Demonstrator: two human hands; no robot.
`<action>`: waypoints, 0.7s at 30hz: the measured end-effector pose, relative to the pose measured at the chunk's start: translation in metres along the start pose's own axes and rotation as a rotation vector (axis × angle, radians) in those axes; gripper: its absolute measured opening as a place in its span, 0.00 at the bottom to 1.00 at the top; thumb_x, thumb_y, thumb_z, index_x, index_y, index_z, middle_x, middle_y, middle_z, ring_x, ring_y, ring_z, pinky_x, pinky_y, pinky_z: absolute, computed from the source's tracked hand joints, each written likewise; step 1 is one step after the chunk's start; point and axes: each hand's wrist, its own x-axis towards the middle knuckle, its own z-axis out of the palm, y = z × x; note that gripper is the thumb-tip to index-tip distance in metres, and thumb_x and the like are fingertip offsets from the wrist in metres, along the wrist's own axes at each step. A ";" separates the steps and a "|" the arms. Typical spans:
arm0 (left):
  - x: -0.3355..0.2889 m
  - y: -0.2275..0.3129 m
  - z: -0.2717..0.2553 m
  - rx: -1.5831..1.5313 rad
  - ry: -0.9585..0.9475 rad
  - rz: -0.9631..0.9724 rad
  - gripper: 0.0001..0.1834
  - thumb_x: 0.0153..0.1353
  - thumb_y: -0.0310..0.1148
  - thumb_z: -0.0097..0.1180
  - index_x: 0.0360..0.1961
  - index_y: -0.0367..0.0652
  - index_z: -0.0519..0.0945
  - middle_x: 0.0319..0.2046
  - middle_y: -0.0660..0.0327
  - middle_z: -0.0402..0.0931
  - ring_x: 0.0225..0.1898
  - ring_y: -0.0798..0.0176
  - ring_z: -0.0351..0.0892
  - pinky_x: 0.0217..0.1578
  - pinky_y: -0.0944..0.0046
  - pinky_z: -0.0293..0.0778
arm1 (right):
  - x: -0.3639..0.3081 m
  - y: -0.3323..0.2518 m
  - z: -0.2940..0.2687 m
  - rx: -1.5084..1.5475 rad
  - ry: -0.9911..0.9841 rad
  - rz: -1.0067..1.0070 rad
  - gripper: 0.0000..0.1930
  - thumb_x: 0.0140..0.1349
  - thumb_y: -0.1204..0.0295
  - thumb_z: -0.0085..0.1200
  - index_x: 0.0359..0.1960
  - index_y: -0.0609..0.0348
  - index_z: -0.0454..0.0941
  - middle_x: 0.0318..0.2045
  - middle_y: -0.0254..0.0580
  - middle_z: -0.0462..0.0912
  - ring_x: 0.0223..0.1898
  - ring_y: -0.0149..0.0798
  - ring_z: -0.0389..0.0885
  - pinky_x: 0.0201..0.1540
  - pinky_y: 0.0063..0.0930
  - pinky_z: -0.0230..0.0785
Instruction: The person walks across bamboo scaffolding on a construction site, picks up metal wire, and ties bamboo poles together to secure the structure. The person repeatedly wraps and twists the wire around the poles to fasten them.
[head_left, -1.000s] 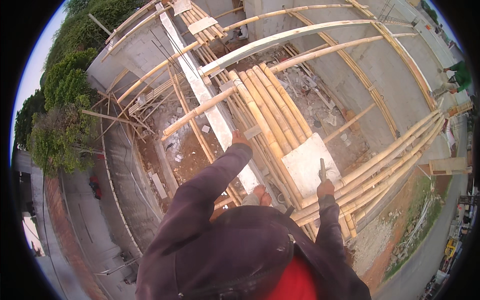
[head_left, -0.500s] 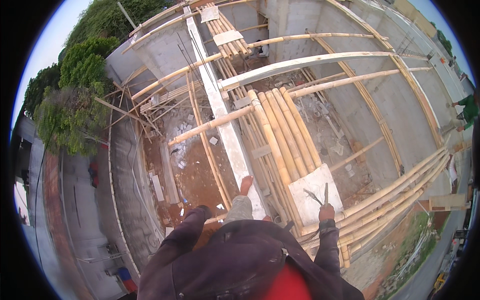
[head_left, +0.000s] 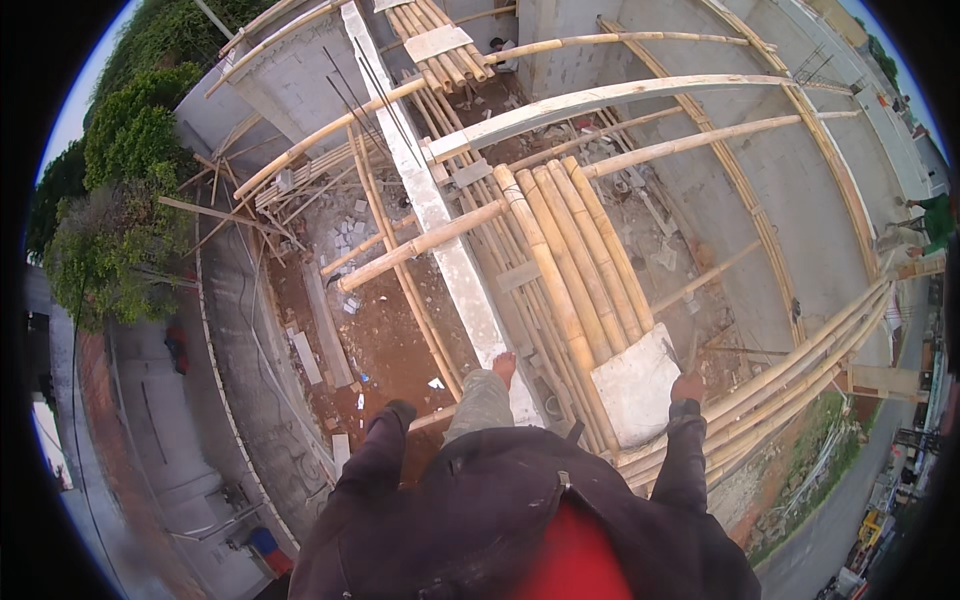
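Note:
My right hand (head_left: 688, 387) is closed beside the right edge of a pale square board (head_left: 636, 388). A thin dark piece (head_left: 694, 348) rises from its fingers, too small to name. The board lies over the near ends of several thick bamboo poles (head_left: 575, 265) laid side by side. My left sleeve (head_left: 385, 435) reaches out at the left, over the drop beside a narrow concrete beam (head_left: 465, 280); the left hand itself does not show. One bare foot (head_left: 504, 368) stands on the beam.
Far below is a dirt floor (head_left: 395, 345) with rubble. A long bamboo bundle (head_left: 790, 385) crosses at the right. Upright steel bars (head_left: 375, 90) stand by the beam. More bamboo (head_left: 435, 50) lies ahead. Another person in green (head_left: 932, 225) is at the far right.
My right hand has moved right, from over the board to its edge. The grey wires and stick-like piece that stood out from it no longer show plainly. The view has shifted slightly.

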 end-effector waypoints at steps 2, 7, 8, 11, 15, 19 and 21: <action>0.005 -0.028 -0.017 -0.181 0.356 -0.109 0.14 0.57 0.38 0.48 0.42 0.51 0.80 0.44 0.60 0.78 0.48 0.56 0.76 0.45 0.59 0.73 | 0.002 -0.020 0.010 -0.127 0.017 0.033 0.12 0.52 0.72 0.52 0.35 0.70 0.76 0.30 0.66 0.79 0.38 0.63 0.79 0.42 0.50 0.71; -0.025 -0.074 -0.045 0.040 0.504 0.030 0.14 0.53 0.40 0.51 0.39 0.50 0.81 0.39 0.61 0.79 0.44 0.57 0.78 0.41 0.56 0.74 | -0.010 -0.051 0.018 -0.164 0.093 0.028 0.09 0.53 0.72 0.52 0.34 0.64 0.73 0.28 0.63 0.80 0.34 0.61 0.80 0.38 0.50 0.72; -0.026 -0.077 -0.046 -0.062 0.414 -0.035 0.14 0.53 0.42 0.52 0.39 0.50 0.80 0.39 0.61 0.80 0.44 0.57 0.78 0.40 0.55 0.74 | -0.013 -0.055 0.019 -0.208 0.112 0.007 0.09 0.53 0.71 0.52 0.35 0.63 0.72 0.27 0.63 0.80 0.33 0.61 0.80 0.36 0.50 0.73; -0.018 -0.077 -0.035 -0.286 0.276 -0.178 0.15 0.53 0.43 0.53 0.38 0.49 0.80 0.38 0.59 0.80 0.42 0.55 0.80 0.37 0.54 0.75 | -0.019 -0.061 0.021 -0.102 0.087 0.052 0.10 0.53 0.71 0.51 0.35 0.62 0.71 0.27 0.62 0.80 0.32 0.61 0.80 0.36 0.51 0.72; 0.016 -0.079 -0.001 0.019 0.240 -0.096 0.16 0.56 0.43 0.49 0.42 0.48 0.78 0.43 0.58 0.78 0.45 0.53 0.77 0.42 0.53 0.71 | -0.020 -0.063 0.028 -0.103 0.029 0.096 0.10 0.54 0.71 0.51 0.36 0.60 0.69 0.26 0.62 0.79 0.32 0.62 0.80 0.35 0.52 0.72; 0.053 -0.056 0.040 0.080 0.442 -0.192 0.21 0.60 0.43 0.45 0.51 0.47 0.75 0.52 0.57 0.73 0.55 0.52 0.70 0.55 0.53 0.64 | -0.023 -0.065 0.036 -0.069 0.013 0.138 0.10 0.54 0.71 0.50 0.36 0.60 0.69 0.26 0.62 0.79 0.32 0.62 0.80 0.35 0.52 0.71; 0.050 -0.052 0.045 0.113 0.358 -0.261 0.22 0.61 0.42 0.44 0.54 0.47 0.74 0.54 0.56 0.72 0.57 0.52 0.69 0.57 0.54 0.62 | -0.024 -0.068 0.037 -0.048 0.004 0.123 0.10 0.54 0.71 0.51 0.37 0.61 0.69 0.26 0.62 0.79 0.31 0.62 0.80 0.35 0.52 0.72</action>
